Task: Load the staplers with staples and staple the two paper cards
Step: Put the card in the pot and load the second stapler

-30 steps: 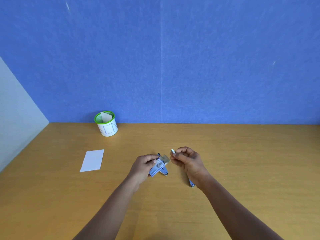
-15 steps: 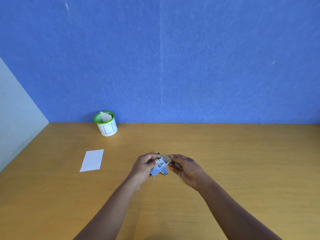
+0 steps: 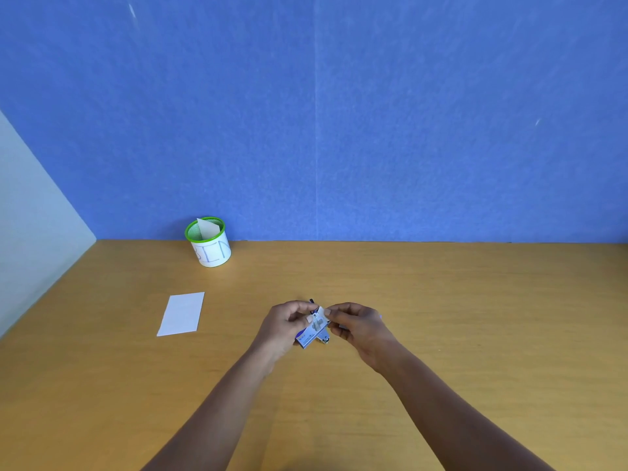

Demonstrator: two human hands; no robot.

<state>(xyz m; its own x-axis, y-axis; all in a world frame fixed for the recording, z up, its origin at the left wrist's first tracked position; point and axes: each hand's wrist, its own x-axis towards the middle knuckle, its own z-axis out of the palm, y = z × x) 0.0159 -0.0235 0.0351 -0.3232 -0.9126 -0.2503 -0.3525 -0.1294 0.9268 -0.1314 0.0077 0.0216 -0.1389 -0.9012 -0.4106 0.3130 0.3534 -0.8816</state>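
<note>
Near the middle of the wooden table (image 3: pixel 475 317), the left hand (image 3: pixel 283 326) grips a small blue and silver stapler (image 3: pixel 314 329). The right hand (image 3: pixel 356 326), held clear a second ago, now pinches the stapler's top end, so loading seems underway. A white paper card (image 3: pixel 181 313) lies toward the left edge.

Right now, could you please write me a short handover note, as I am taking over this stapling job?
Left hand grips the stapler over the table; right hand pinches its upper end.
One paper card lies flat at left; a second card stands in the green-rimmed cup.
Whether staples are in, I cannot tell; the cards are apart, unstapled.
Left: finish loading, staple the cards.
</note>
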